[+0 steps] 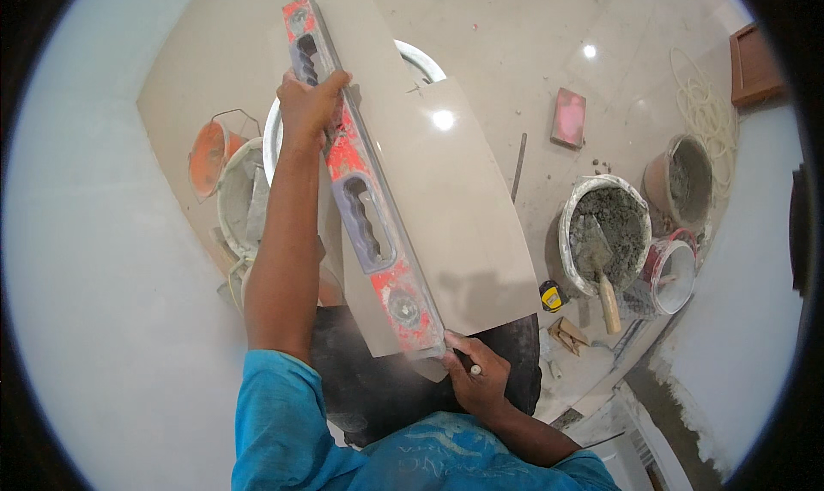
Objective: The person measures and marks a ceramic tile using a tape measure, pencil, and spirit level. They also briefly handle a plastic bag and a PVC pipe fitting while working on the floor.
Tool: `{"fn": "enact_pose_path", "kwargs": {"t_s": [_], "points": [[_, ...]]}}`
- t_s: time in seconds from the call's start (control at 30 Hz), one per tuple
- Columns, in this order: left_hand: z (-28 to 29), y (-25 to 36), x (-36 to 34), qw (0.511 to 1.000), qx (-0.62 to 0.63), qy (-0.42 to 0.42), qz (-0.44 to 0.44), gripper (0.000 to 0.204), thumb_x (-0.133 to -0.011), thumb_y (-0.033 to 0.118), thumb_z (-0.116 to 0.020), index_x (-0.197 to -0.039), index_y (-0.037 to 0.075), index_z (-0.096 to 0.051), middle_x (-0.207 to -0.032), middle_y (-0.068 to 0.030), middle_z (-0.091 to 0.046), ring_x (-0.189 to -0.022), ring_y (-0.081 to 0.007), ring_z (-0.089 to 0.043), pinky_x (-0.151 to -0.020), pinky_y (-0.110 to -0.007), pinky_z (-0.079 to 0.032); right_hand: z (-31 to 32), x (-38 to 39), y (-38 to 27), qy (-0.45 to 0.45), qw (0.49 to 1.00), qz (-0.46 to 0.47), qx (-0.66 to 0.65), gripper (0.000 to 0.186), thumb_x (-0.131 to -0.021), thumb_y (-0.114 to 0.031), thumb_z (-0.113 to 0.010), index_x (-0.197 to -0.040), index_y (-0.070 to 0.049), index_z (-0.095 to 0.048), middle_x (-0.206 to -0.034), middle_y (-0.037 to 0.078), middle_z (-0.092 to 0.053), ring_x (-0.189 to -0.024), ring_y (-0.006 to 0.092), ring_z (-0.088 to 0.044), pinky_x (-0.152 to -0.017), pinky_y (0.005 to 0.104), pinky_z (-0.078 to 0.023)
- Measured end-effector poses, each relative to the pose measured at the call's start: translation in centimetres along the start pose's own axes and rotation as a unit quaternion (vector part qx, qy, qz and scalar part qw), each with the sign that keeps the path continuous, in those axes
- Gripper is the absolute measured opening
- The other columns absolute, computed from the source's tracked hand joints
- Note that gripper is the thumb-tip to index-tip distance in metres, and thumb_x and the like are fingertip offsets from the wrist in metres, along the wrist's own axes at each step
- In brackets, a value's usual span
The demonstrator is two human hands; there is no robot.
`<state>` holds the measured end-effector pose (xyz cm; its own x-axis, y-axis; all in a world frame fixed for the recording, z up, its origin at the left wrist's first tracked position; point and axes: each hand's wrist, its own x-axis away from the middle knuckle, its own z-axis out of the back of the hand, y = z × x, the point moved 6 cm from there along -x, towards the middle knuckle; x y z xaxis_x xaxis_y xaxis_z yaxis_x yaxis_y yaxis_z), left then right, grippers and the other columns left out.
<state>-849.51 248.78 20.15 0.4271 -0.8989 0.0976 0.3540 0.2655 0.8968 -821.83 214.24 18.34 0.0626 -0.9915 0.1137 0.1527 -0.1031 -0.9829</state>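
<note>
Closest in, the right hand (477,378) is resting at the near edge of a large beige tile (446,190), its fingers curled and pinching a thin pencil-like marker (471,366) against the near end of a long red spirit level (360,186). The level is lying flat along the left edge of the tile, running away from the person at a slant. The tile itself is sitting over a dark round tub (412,388), and a metal basin rim (425,59) is showing beyond it.

Farther up, the left hand (309,105) is reaching out on a straight arm, its fingers wrapped tightly around the level near its far handhold, pressing it onto the tile.

To the left of that arm, a white bucket (236,195) and an orange bucket (210,156) are standing on the floor (515,27). To the right, a small yellow tape measure (551,295) is lying near the tile, and a white bucket of grey mortar (605,233) is holding a trowel (599,272). Beyond it another mortar bucket (687,178), a red sponge block (569,118) and a coil of pale hose (708,113) are lying well apart.
</note>
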Motion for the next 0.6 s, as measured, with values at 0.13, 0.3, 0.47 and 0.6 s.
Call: {"fn": "enact_pose_path", "kwargs": {"t_s": [0.13,0.3,0.47,0.6], "points": [[-0.4,0.0,-0.5,1.0,-0.016,0.011,-0.015,0.07,-0.064,0.017,-0.082,-0.119,-0.015,-0.052,-0.102,-0.0232,-0.065,-0.085,-0.0286,-0.068,-0.071,-0.036,-0.057,0.5,-0.6,-0.5,0.022,0.998,0.056,0.023,0.04,-0.077,0.001,-0.077,-0.116,0.0,-0.068,-0.101,0.016,-0.071,-0.088,0.0228,-0.072,-0.073,0.031,-0.059],[-0.7,0.1,-0.6,0.995,-0.061,0.055,-0.054,0.071,-0.063,0.021,-0.083,-0.117,-0.015,-0.054,-0.106,-0.025,-0.065,-0.09,-0.0322,-0.069,-0.079,-0.038,-0.057,0.5,-0.8,-0.3,0.032,0.996,0.082,0.027,0.038,-0.073,0.001,-0.079,-0.11,0.001,-0.069,-0.1,0.016,-0.071,-0.087,0.0242,-0.071,-0.072,0.0316,-0.059],[-0.9,-0.1,-0.7,0.997,-0.056,0.031,-0.042,0.069,-0.063,0.023,-0.083,-0.115,-0.013,-0.057,-0.109,-0.026,-0.064,-0.094,-0.0322,-0.068,-0.081,-0.039,-0.056,0.5,-0.9,-0.3,0.05,0.994,0.091,0.037,0.033,-0.073,0.0,-0.08,-0.105,0.0,-0.07,-0.097,0.014,-0.072,-0.087,0.025,-0.072,-0.071,0.0319,-0.06],[-1.2,0.1,-0.8,0.999,-0.037,0.007,-0.034,0.068,-0.063,0.024,-0.083,-0.115,-0.012,-0.058,-0.11,-0.0261,-0.064,-0.096,-0.0321,-0.067,-0.083,-0.04,-0.056,0.5,-0.9,-0.6,0.052,0.993,0.097,0.041,0.03,-0.078,0.007,-0.074,-0.107,0.001,-0.071,-0.094,0.015,-0.069,-0.083,0.0207,-0.069,-0.069,0.0286,-0.056]]}}
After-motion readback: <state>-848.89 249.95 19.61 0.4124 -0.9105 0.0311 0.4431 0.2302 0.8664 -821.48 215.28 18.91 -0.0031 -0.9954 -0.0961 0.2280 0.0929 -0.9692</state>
